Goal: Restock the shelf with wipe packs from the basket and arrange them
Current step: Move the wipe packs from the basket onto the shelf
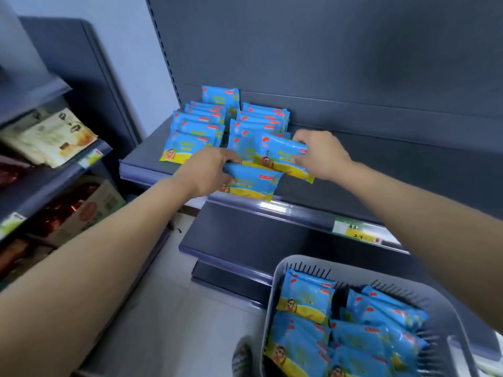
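Blue and yellow wipe packs stand in two rows [202, 126] at the left end of the dark grey shelf [367, 170]. My left hand [209, 170] grips one wipe pack [251, 182] over the shelf's front edge. My right hand [321, 152] holds a second wipe pack [283, 155] tilted, in front of the right row. A grey slotted basket [446, 297] at the lower right holds several more packs [307, 297].
The shelf's right part is bare. A price label [356, 231] sits on its front rail, with a lower shelf [231, 235] beneath. At the left, another shelving unit carries pale packets [51, 137] and a cardboard box [89, 208]. A shoe [242, 357] shows beside the basket.
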Tool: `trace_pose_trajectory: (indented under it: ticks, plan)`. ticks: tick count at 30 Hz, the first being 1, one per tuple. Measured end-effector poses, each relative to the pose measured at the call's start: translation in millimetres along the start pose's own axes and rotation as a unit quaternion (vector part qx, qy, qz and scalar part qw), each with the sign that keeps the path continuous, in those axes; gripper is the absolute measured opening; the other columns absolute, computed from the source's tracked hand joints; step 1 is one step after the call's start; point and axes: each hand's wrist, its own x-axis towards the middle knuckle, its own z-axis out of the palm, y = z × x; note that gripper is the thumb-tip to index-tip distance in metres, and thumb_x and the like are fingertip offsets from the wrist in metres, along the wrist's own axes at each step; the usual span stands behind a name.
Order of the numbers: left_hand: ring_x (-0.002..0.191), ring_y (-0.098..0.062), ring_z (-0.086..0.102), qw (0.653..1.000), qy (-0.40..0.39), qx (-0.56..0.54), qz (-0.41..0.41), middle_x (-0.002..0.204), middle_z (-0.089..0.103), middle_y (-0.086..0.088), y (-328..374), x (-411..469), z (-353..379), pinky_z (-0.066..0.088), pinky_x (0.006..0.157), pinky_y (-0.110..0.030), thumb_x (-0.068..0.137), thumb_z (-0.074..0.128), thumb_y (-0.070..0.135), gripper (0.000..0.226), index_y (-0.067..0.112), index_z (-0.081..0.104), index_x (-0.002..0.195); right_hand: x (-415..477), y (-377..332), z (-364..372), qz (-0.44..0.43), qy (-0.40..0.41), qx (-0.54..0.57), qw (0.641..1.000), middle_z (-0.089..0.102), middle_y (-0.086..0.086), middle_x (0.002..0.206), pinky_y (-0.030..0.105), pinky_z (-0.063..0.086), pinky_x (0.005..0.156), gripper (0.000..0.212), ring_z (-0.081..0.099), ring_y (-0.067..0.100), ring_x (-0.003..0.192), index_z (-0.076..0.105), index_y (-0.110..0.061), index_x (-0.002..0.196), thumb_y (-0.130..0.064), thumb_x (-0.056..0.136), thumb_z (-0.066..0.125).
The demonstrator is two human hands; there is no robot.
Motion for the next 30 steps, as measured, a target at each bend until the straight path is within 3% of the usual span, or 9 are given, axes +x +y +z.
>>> trace_pose_trajectory:
  ticks: [5, 9, 12, 15, 18, 21, 24, 26, 30]
  plan:
    - [0.07, -0.02, 0.054, 1.0, -0.011, -0.025, -0.005, 0.075, 0.058, 0.001, -30.6, 27.5, -12.8, 0.042, 0.064, -0.029, 0.072, 0.073, 0.006, 0.022, 0.014, 0.064, 0.091, 36.6, -10.3, 28.3, -0.018, -0.095, 0.015, 0.995, 0.061, 0.009, 0.112, 0.029, 0.039, 0.072, 0.033, 0.054, 0.026, 0.096, 0.061, -0.016, 0.11, -0.023, 0.08, 0.071]
    - [0.06, -0.006, 0.05, 0.997, -0.036, -0.06, -0.013, 0.068, 0.056, 0.01, -47.9, 44.2, -12.0, 0.04, 0.057, -0.022, 0.073, 0.073, 0.006, 0.022, 0.021, 0.063, 0.084, 63.0, -11.9, 45.8, -0.002, -0.121, 0.007, 0.993, 0.058, 0.008, 0.117, 0.034, 0.045, 0.084, 0.043, 0.053, 0.028, 0.107, 0.057, -0.013, 0.119, -0.027, 0.08, 0.072]
    - [0.071, -0.013, 0.049, 0.996, -0.039, -0.083, -0.003, 0.083, 0.057, 0.001, -58.5, 55.6, -9.2, 0.041, 0.066, -0.026, 0.073, 0.073, 0.005, 0.023, 0.013, 0.065, 0.093, 80.0, -12.8, 51.6, 0.016, -0.112, 0.013, 0.994, 0.057, 0.009, 0.109, 0.031, 0.042, 0.075, 0.037, 0.052, 0.026, 0.096, 0.057, -0.011, 0.11, -0.025, 0.079, 0.073]
    - [0.075, -0.014, 0.048, 0.994, -0.039, -0.101, -0.003, 0.086, 0.054, 0.0, -68.6, 66.9, -8.9, 0.038, 0.063, -0.024, 0.074, 0.073, 0.005, 0.02, 0.013, 0.062, 0.09, 93.9, -14.2, 51.5, 0.019, -0.103, 0.014, 0.994, 0.053, 0.005, 0.094, 0.033, 0.042, 0.067, 0.03, 0.048, 0.024, 0.084, 0.053, -0.016, 0.095, -0.024, 0.077, 0.075]
    - [0.07, -0.011, 0.049, 0.992, -0.055, -0.114, -0.012, 0.082, 0.056, 0.003, -75.9, 78.3, -8.2, 0.038, 0.059, -0.014, 0.076, 0.072, 0.005, 0.02, 0.016, 0.062, 0.089, 99.6, -14.3, 49.5, 0.031, -0.096, 0.023, 0.995, 0.038, -0.003, 0.073, 0.03, 0.028, 0.05, 0.045, 0.035, 0.018, 0.067, 0.035, -0.019, 0.076, -0.024, 0.071, 0.079]
    - [0.07, -0.004, 0.053, 0.988, -0.087, -0.127, -0.027, 0.081, 0.058, 0.01, -75.9, 89.1, -4.1, 0.039, 0.06, -0.011, 0.078, 0.072, 0.007, 0.024, 0.018, 0.064, 0.098, 99.7, -12.0, 48.4, 0.041, -0.087, 0.03, 0.995, 0.038, -0.002, 0.075, 0.03, 0.025, 0.05, 0.046, 0.032, 0.018, 0.066, 0.035, -0.018, 0.075, -0.025, 0.069, 0.08]
    - [0.09, -0.016, 0.057, 0.988, -0.095, -0.114, -0.033, 0.1, 0.06, 0.002, -72.4, 99.0, 3.3, 0.042, 0.076, -0.023, 0.079, 0.072, 0.01, 0.036, 0.017, 0.062, 0.113, 97.0, -7.7, 48.0, 0.034, -0.081, 0.031, 0.996, 0.045, 0.004, 0.086, 0.03, 0.03, 0.055, 0.036, 0.04, 0.02, 0.076, 0.044, -0.013, 0.082, -0.021, 0.071, 0.078]
    - [0.101, -0.022, 0.055, 0.992, -0.085, -0.084, -0.035, 0.114, 0.057, -0.004, -69.4, 104.4, 9.8, 0.043, 0.083, -0.028, 0.077, 0.074, 0.015, 0.046, 0.015, 0.058, 0.12, 93.7, -3.9, 47.5, 0.031, -0.073, 0.034, 0.996, 0.054, 0.007, 0.099, 0.031, 0.039, 0.068, 0.028, 0.049, 0.023, 0.089, 0.053, -0.01, 0.093, -0.019, 0.076, 0.074]
    - [0.114, -0.028, 0.043, 0.999, -0.024, 0.04, -0.02, 0.12, 0.05, -0.009, -61.6, 107.0, 22.0, 0.034, 0.096, -0.041, 0.075, 0.074, 0.027, 0.055, 0.018, 0.051, 0.124, 80.0, 0.5, 40.6, 0.027, -0.035, 0.024, 0.999, 0.053, 0.011, 0.117, 0.033, 0.042, 0.088, 0.033, 0.052, 0.026, 0.107, 0.054, -0.008, 0.115, -0.02, 0.086, 0.064]
